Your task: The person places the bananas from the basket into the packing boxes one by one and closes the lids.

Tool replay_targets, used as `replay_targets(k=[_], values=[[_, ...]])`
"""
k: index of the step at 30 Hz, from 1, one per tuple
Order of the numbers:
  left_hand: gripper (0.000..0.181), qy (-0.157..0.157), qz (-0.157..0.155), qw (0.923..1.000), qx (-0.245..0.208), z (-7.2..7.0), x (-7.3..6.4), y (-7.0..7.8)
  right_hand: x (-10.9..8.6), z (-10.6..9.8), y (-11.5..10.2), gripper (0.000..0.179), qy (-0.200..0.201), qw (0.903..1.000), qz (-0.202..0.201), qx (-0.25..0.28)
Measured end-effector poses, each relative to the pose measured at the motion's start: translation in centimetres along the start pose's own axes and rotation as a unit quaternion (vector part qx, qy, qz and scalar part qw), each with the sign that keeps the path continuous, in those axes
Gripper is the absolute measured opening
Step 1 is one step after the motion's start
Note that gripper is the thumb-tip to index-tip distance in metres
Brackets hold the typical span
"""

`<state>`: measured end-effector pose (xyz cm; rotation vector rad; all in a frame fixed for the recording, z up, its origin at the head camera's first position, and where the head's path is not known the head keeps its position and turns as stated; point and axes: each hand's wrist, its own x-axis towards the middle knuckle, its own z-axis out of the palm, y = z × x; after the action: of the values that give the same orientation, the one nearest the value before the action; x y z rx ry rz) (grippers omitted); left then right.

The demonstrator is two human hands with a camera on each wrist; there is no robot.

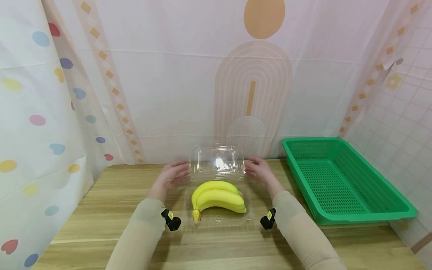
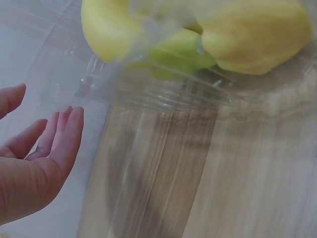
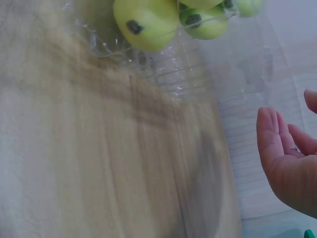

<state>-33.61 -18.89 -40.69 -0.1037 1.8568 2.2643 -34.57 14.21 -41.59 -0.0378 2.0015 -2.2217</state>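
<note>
A bunch of yellow bananas (image 1: 221, 198) lies in the base of a clear plastic clamshell box (image 1: 233, 221) on the table, stem toward the front left. Behind it, the raised lid (image 1: 202, 153) stands hinged back. My left hand (image 1: 173, 175) is at the lid's left edge, fingers extended and slightly bent. On the opposite edge, my right hand (image 1: 261, 173) mirrors it. Both wrist views show the left fingertips (image 2: 75, 116) and right fingertips (image 3: 264, 116) right at the clear plastic, thumbs apart from the fingers. Banana ends (image 3: 143, 25) show through the box wall.
A green plastic basket (image 1: 357, 217) stands on the right of the wooden table (image 1: 111, 210). Patterned curtains (image 1: 162, 93) hang close behind the table and along both sides. Each wrist carries a small black camera (image 1: 173, 223).
</note>
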Motion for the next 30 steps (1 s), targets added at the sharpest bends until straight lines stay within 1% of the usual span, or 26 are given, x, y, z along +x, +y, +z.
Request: replay_targets(k=[7, 15, 18, 22, 24, 27, 30], values=[[0.056, -0.008, -0.008, 0.9998, 0.013, 0.1, -0.3, 0.6, -0.1, 0.1, -0.3, 0.05, 0.006, 0.9994, -0.02, -0.027], [0.053, 0.002, -0.014, 0.9997, 0.022, 0.4, -0.7, 1.1, -0.4, 0.2, -0.8, 0.045, 0.015, 0.9971, -0.046, -0.059], [0.045, 0.005, -0.012, 0.9998, 0.016, 0.3, -0.8, 1.1, -0.6, 0.3, -0.9, 0.045, 0.017, 0.9968, -0.058, -0.053], [0.02, 0.009, -0.007, 0.9999, 0.006, 0.3, -1.1, 1.3, -0.8, 0.2, -0.9, 0.041, 0.018, 0.9958, -0.073, -0.052], [0.012, 0.011, -0.002, 0.9999, 0.005, 0.3, -1.2, 1.3, -0.9, 0.2, -0.9, 0.038, 0.021, 0.9948, -0.081, -0.058], [0.014, 0.013, 0.01, 0.9998, 0.01, 0.2, -1.3, 1.3, -1.1, 0.1, -0.8, 0.033, 0.026, 0.9933, -0.096, -0.059], [0.013, 0.01, 0.027, 0.9993, 0.023, 0.0, -1.4, 1.1, -1.2, 0.1, -0.9, 0.029, 0.022, 0.9918, -0.113, -0.055]])
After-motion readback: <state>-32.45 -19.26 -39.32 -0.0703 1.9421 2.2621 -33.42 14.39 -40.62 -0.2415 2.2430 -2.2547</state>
